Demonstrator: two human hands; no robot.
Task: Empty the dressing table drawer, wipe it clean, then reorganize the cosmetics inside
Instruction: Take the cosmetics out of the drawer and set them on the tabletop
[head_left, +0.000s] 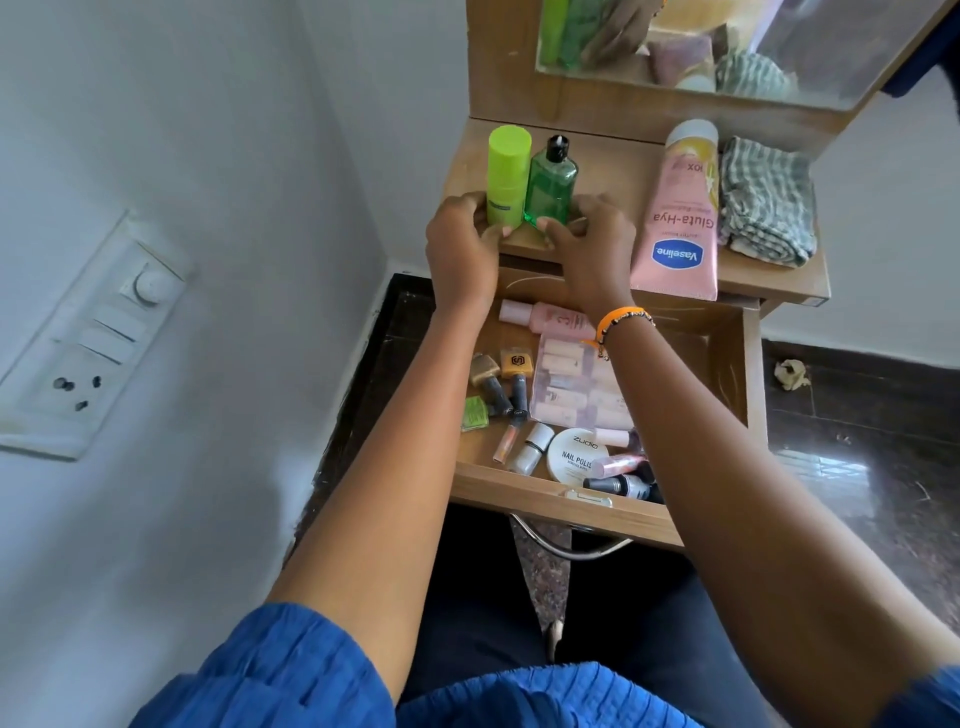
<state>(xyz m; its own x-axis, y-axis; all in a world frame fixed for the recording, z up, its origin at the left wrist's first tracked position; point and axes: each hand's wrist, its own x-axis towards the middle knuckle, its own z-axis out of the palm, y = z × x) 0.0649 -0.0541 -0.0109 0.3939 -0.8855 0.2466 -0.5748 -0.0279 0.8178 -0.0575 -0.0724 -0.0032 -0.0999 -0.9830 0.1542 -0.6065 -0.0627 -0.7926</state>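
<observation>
Your left hand (460, 244) and right hand (589, 239) grip two bottles (530, 179) on the surface (613, 156); drawer (727, 358) mostly full, unwiped.

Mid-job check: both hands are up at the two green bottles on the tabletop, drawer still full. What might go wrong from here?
1. The lime bottle and green bottle stand near the tabletop edge; a nudge from the left hand or right hand might tip them into the open drawer.
2. The Vaseline tube overhangs the edge and may slide off.

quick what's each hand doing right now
Left hand: fingers curled round the base of the lime-green bottle.
Right hand: fingers curled at the base of the dark green bottle.
</observation>
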